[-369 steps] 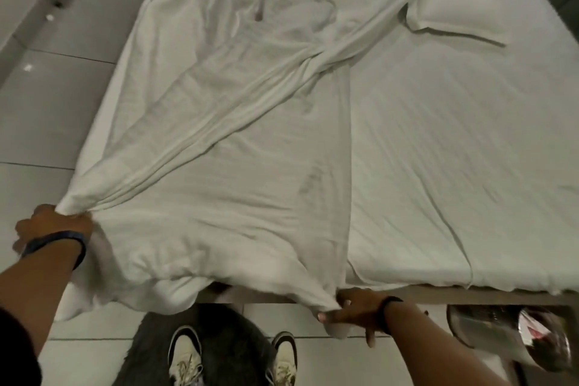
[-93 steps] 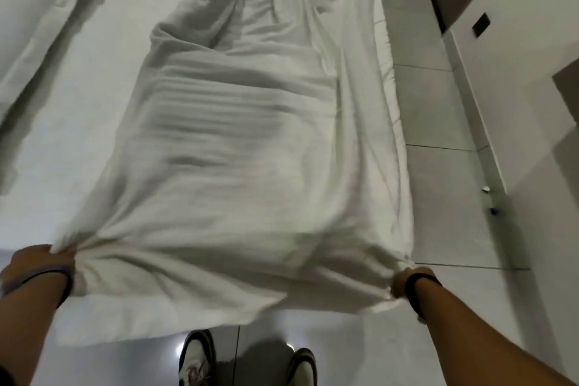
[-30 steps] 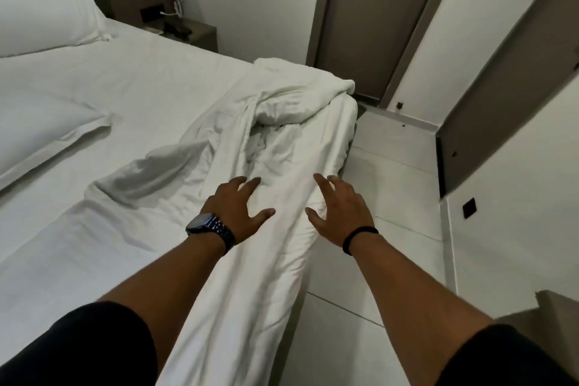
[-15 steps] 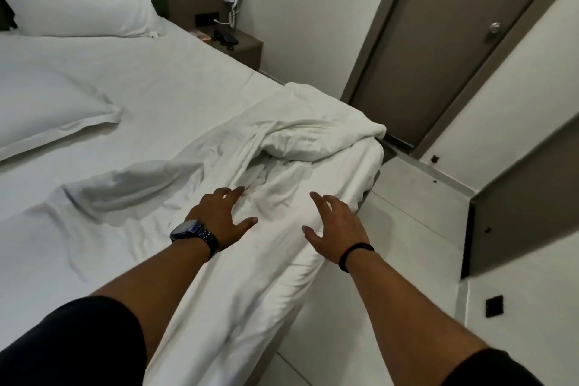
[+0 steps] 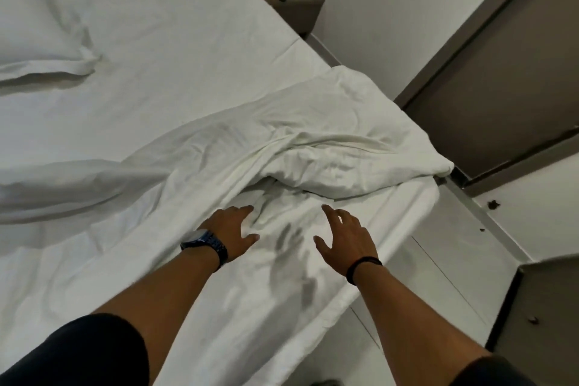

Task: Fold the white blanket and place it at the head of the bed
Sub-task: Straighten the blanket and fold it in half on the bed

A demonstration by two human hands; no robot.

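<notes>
- The white blanket lay crumpled along the right-hand edge of the bed, running from the lower centre of the frame up to a bunched, puffy heap at centre right.
- One long fold of it trailed away toward the left edge of the frame, lying across the flat sheet.
- The left hand was in the centre of the frame with its fingers spread wide, palm down, low over the rumpled cloth; it gripped nothing, and whether the fingertips actually touched the fabric could not be told.
- A dark watch sat on that wrist, and a dark short sleeve covered the upper arm at lower left.
- The right hand hovered just right of the left one, likewise open with fingers splayed and thumb out, holding nothing; its shadow fell on the blanket between the two hands.
- A thin black band circled the right wrist.
- A pillow lay flat at upper left of the frame, well apart from the blanket.
- A dark bedside table stood at top centre beside the bed, with small dark items on it too blurred to name.
- A brown door filled the upper right, and pale floor tiles showed at lower right.
</notes>
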